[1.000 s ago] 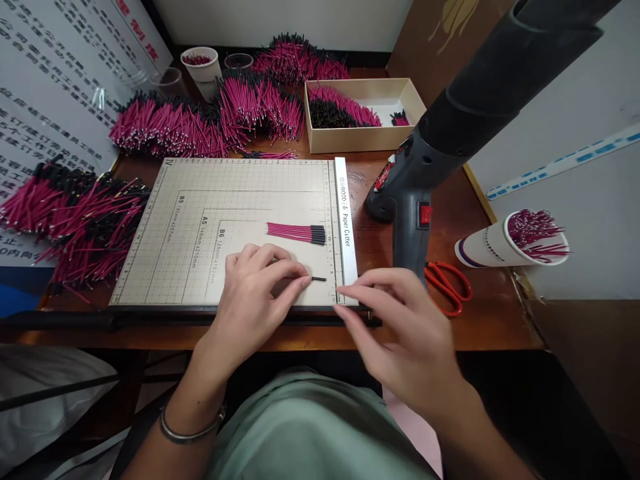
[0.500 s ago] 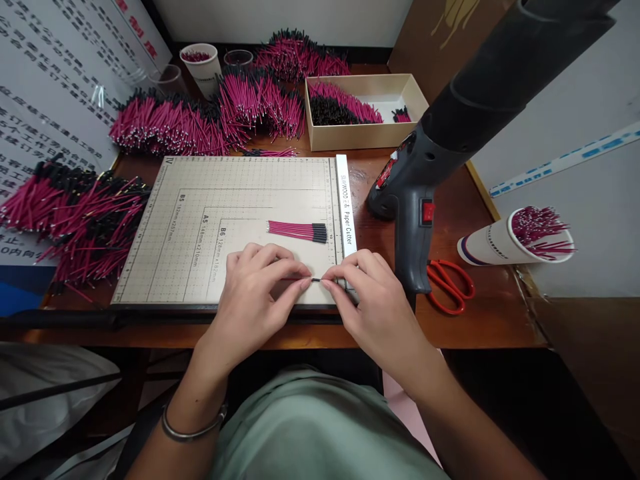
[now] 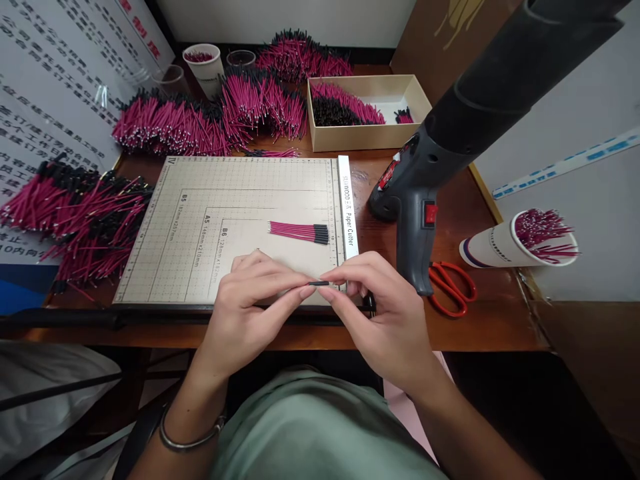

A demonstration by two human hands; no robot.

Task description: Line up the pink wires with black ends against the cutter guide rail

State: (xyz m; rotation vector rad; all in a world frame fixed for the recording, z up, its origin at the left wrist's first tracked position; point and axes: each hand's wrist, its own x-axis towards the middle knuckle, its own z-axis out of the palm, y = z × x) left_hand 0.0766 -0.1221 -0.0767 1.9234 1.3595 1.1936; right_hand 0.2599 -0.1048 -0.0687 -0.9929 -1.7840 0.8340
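Both grips pinch one short black sleeve piece (image 3: 319, 283); left hand (image 3: 250, 307) takes its left end, right hand (image 3: 385, 313) its right, just above the beige gridded paper-cutter board's (image 3: 200, 200) near edge.

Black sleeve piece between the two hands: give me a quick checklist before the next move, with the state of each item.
1. Black sleeve piece pinched at both ends, left hand and right hand: ok.
2. Piece lifted off the paper cutter board: cannot tell.
3. Wire inside the piece: cannot tell, the fingers cover the ends.
4. Finished bundle lying apart from the hands: ok.
5. Heat gun standing beside the right hand, not touching it: ok.
6. Red scissors away from the hands: ok.
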